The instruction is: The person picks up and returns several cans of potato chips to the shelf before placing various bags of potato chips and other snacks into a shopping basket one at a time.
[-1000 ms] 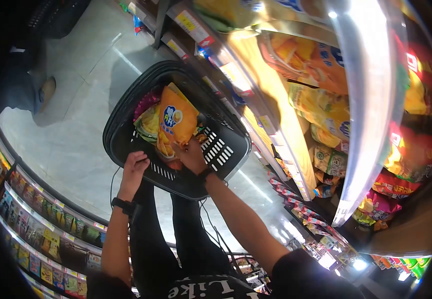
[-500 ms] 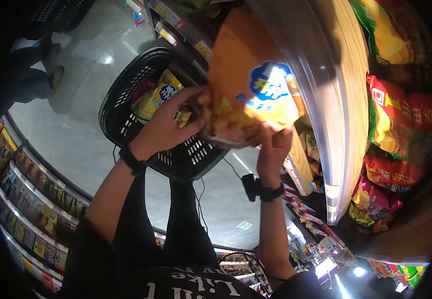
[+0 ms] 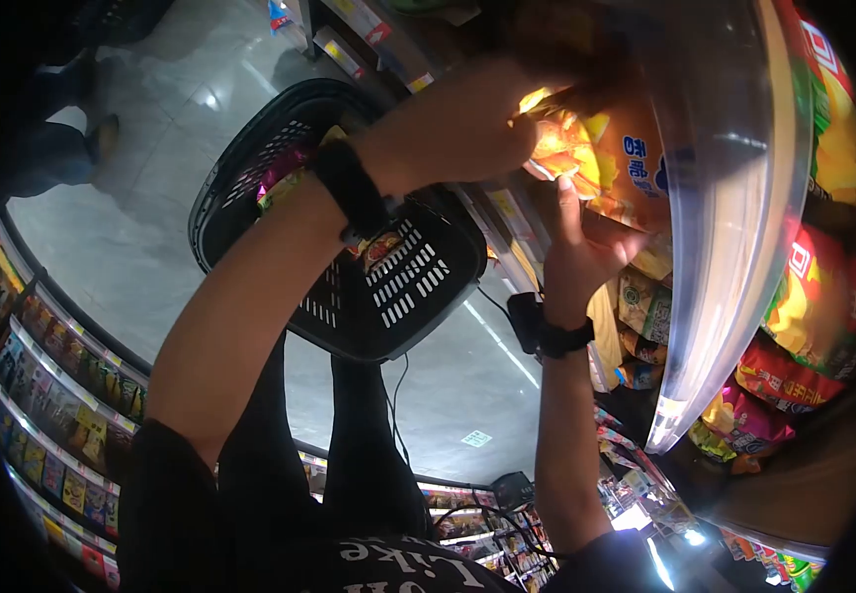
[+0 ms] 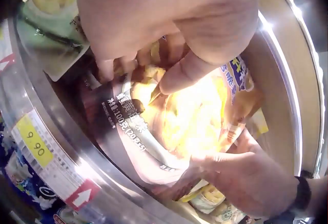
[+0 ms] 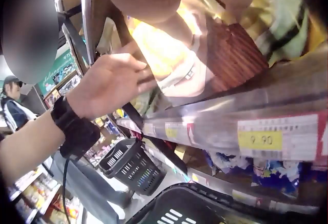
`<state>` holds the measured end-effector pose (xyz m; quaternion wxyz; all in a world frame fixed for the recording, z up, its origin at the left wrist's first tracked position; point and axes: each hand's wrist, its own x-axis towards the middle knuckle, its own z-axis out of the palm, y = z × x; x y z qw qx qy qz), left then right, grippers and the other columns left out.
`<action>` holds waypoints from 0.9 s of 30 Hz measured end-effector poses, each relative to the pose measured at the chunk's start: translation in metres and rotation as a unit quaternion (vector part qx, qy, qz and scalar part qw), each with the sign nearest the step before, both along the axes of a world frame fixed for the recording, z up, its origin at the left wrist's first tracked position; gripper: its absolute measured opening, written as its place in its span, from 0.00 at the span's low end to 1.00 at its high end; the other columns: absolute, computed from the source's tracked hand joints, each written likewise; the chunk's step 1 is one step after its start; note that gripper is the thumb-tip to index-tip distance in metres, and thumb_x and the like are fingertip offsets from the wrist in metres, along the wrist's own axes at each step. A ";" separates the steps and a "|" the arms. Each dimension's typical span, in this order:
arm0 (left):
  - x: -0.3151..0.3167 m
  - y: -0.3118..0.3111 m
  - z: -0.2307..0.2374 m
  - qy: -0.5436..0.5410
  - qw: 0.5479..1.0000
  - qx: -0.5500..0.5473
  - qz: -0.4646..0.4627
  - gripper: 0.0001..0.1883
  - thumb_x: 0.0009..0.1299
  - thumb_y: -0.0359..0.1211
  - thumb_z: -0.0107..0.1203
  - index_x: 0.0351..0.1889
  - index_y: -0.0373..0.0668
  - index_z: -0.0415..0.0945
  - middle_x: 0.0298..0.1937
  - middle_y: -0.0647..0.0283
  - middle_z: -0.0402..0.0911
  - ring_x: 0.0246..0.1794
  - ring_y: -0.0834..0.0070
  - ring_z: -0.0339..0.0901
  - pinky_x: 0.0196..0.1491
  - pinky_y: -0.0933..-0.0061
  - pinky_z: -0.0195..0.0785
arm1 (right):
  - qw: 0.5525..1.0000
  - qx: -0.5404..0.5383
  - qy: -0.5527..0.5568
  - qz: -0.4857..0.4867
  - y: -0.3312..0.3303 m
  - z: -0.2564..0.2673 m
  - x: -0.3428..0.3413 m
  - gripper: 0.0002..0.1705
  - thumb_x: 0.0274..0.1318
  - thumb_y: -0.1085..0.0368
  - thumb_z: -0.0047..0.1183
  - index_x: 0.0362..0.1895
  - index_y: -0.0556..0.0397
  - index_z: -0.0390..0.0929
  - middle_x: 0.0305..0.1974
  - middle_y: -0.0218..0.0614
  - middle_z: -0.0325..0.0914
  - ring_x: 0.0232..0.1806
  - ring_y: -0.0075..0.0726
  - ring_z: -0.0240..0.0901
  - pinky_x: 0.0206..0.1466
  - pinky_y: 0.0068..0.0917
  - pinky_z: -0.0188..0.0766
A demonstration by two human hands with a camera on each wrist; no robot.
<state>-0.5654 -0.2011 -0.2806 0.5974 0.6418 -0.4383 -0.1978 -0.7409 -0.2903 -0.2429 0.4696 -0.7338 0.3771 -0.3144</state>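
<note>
Now the shelf [image 5: 215,112] is where things happen, its front edged with a smooth, glossy rail. Beside it stands the black plastic basket [image 3: 460,242], a rounded shape pierced with rows of slots; the left forearm [image 3: 250,306] stretches right across it, where half a second earlier it comes only part way over. Purple and reddish packets [image 3: 383,247] show inside, partly hidden by the arm. The orange bag [image 3: 614,163] is at the shelf, just behind the rail, whereas the earlier head view shows such a bag raised beside the basket. It is a slick, soft pouch with blue lettering, a picture of golden pieces in a pale bowl, and a brown, wood-like printed base; strong light bleaches its middle. The left hand [image 4: 174,16] closes over it, fingers bent and thumb pressing the front, pinching the film. The right hand [image 3: 588,262] has an edge between an outstretched thumb and partly hidden fingers. Black bands [image 3: 566,342] circle the wrists. Below the bag, a white and yellow price tag [image 5: 262,141] reads 9.90.
</note>
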 end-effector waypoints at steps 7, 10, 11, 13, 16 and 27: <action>0.014 0.012 -0.008 -0.055 0.996 -0.055 0.036 0.33 0.63 0.20 0.46 0.69 0.48 0.72 0.60 0.45 0.77 0.63 0.54 0.75 0.65 0.58 0.69 | 0.996 -0.007 -0.025 -0.088 0.017 -0.035 0.026 0.40 0.59 0.80 0.62 0.68 0.55 0.51 0.60 0.46 0.73 0.60 0.36 0.75 0.68 0.35 0.71; 0.007 0.029 -0.015 -0.025 0.997 -0.046 0.058 0.37 0.62 0.17 0.47 0.72 0.50 0.69 0.68 0.48 0.68 0.67 0.51 0.70 0.67 0.59 0.68 | 0.995 -0.031 -0.040 -0.083 0.019 -0.045 0.034 0.41 0.59 0.81 0.61 0.69 0.54 0.50 0.63 0.48 0.70 0.62 0.38 0.73 0.69 0.38 0.70; 0.003 0.038 -0.013 -0.024 0.998 -0.019 0.058 0.37 0.61 0.16 0.46 0.72 0.49 0.69 0.70 0.50 0.67 0.68 0.52 0.70 0.67 0.60 0.68 | 0.995 -0.032 -0.036 -0.084 0.019 -0.044 0.038 0.41 0.59 0.81 0.61 0.69 0.53 0.49 0.64 0.48 0.69 0.63 0.38 0.73 0.70 0.39 0.70; -0.005 0.053 -0.009 -0.021 0.997 0.037 0.060 0.38 0.61 0.16 0.45 0.72 0.46 0.69 0.74 0.54 0.63 0.70 0.53 0.69 0.65 0.61 0.69 | 0.996 -0.030 -0.050 -0.073 0.023 -0.042 0.050 0.39 0.58 0.81 0.61 0.67 0.54 0.51 0.63 0.48 0.69 0.63 0.39 0.72 0.69 0.39 0.70; -0.014 0.057 -0.018 0.025 0.995 0.054 0.086 0.36 0.62 0.17 0.47 0.72 0.48 0.69 0.71 0.53 0.67 0.70 0.53 0.69 0.68 0.61 0.67 | 0.995 -0.018 -0.089 -0.042 0.030 -0.040 0.061 0.37 0.57 0.81 0.61 0.65 0.55 0.53 0.62 0.47 0.69 0.63 0.39 0.72 0.68 0.38 0.70; 0.003 0.109 -0.054 0.149 0.986 0.066 0.047 0.27 0.69 0.27 0.55 0.68 0.43 0.71 0.65 0.51 0.74 0.61 0.60 0.76 0.59 0.62 0.71 | 0.995 -0.083 -0.011 0.056 0.028 -0.043 0.030 0.47 0.56 0.80 0.63 0.71 0.59 0.44 0.65 0.51 0.68 0.67 0.44 0.69 0.72 0.42 0.66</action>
